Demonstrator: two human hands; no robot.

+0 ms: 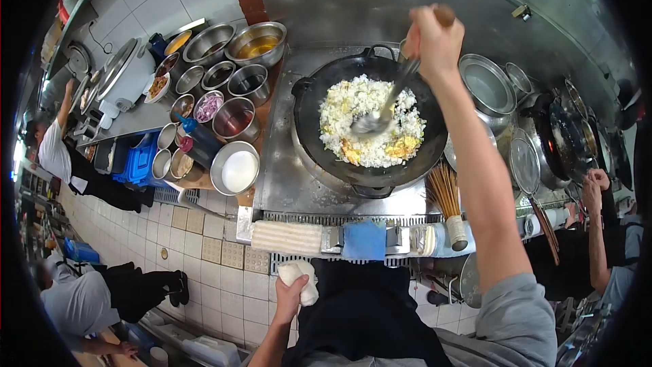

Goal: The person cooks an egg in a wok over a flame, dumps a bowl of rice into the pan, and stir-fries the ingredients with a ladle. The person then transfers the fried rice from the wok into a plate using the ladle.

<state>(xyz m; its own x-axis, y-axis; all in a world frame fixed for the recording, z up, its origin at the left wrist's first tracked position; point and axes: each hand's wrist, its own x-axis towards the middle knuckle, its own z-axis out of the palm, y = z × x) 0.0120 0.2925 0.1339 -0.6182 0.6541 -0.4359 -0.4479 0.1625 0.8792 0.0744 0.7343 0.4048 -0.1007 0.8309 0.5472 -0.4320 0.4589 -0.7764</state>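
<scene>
A large black wok [309, 117] sits on the steel stove, holding white rice [348, 98] with yellow egg pieces [403, 146]. My right hand [435, 41] is closed around the wooden-ended handle of a metal ladle [402, 85], above the wok's upper right side. The ladle's bowl rests in the rice and looks blurred. Down at the left, in front of the stove edge, my left hand [291, 293] is closed on a folded white cloth [307, 284].
Metal bowls of ingredients [234, 168] and a blue-tipped bottle [198, 141] stand left of the stove. A bamboo brush [445, 194] lies at the wok's lower right. Pans and strainers [524, 163] crowd the right. One person [601, 245] works at right, two others [81, 299] at left.
</scene>
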